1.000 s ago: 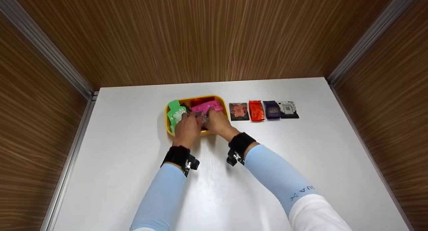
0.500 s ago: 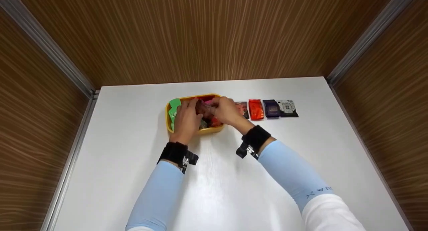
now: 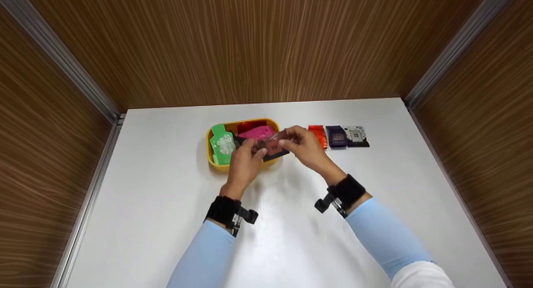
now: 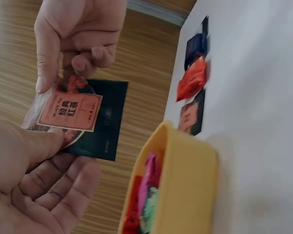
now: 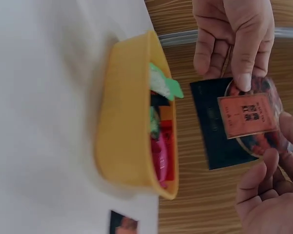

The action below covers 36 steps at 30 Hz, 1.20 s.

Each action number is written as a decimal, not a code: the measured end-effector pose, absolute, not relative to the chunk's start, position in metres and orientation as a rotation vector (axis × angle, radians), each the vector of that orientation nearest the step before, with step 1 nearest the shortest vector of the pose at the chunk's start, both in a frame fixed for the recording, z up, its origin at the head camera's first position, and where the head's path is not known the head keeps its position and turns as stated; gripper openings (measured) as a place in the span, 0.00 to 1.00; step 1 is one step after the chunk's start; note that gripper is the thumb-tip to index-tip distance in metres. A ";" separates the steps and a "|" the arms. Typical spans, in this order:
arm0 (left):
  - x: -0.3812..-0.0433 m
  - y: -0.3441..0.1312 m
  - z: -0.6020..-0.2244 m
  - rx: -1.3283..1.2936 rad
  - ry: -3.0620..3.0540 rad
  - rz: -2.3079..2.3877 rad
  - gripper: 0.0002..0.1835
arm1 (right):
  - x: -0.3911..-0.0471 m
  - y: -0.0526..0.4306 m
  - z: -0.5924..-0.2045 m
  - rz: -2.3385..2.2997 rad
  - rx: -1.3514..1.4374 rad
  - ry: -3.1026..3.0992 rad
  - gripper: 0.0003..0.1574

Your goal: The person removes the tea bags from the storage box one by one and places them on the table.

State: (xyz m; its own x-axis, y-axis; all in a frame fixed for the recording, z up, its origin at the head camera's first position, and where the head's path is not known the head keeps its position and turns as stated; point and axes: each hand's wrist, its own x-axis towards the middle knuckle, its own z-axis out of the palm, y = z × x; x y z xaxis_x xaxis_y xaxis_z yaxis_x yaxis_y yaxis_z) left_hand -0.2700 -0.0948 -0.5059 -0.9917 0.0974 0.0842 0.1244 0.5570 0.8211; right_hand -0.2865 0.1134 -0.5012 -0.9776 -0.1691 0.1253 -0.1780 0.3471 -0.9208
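from my distant station i saw the black tea packet (image 4: 71,112), just raised from the yellow bin (image 5: 127,107), pinched by both left hand (image 3: 242,165) and right hand (image 3: 309,149) above the bin's near right corner, so its extraction was complete.

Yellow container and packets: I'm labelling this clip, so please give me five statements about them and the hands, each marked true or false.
1. The left hand and right hand both hold the black tea packet. True.
2. The container is blue. False: it is yellow.
3. The pink packet lies inside the container. True.
4. The green packet lies outside the container. False: it is inside.
5. The dark purple packet lies between the orange-red packet and the black-and-white packet. True.
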 end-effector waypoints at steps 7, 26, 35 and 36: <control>-0.253 -0.077 -0.539 -0.232 -2.729 -1.589 0.08 | -0.254 0.127 -0.553 1.911 0.078 -2.568 0.08; -0.230 -0.046 -0.576 -0.502 -2.967 -1.168 0.13 | -0.252 0.163 -0.597 1.594 -0.409 -2.712 0.12; -0.227 -0.047 -0.578 -0.587 -2.996 -1.047 0.11 | -0.271 0.153 -0.592 1.228 -0.388 -2.919 0.11; -0.227 -0.047 -0.578 -0.587 -2.995 -1.044 0.11 | -0.272 0.152 -0.593 1.211 -0.388 -2.928 0.11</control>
